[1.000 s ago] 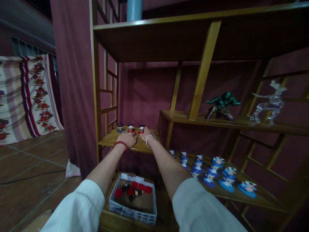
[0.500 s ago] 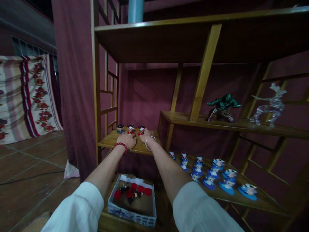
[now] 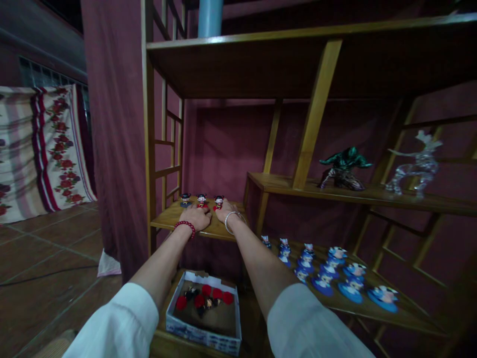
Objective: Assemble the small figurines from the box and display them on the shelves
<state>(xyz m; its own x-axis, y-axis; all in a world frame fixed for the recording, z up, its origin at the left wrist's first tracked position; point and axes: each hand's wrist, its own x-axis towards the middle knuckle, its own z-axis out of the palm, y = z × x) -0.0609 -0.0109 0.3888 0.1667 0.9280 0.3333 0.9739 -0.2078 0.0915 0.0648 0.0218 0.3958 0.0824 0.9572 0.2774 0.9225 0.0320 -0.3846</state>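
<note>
Three small black-haired figurines stand in a row on the wooden shelf (image 3: 218,229). The left one (image 3: 185,200) has a dark base; the middle figurine (image 3: 201,200) and the right figurine (image 3: 218,201) are in red. My left hand (image 3: 196,217), with a red bead bracelet, lies low on the shelf in front of the middle figurine, its fingers stretched forward at the red base. With a silver bangle at its wrist, my right hand (image 3: 225,211) has its fingers closed at the right figurine's lower right side. The far fingertips of both hands are partly hidden.
Below sits an open box (image 3: 203,337) holding several red-based figurines lying over. Several blue-based figurines (image 3: 322,282) stand on the lower right shelf. Higher up are a green figure (image 3: 346,164) and a clear deer figure (image 3: 417,166). A wooden post (image 3: 148,149) borders the left.
Both hands and the three figurines stay practically in place. The view has shifted very slightly.
</note>
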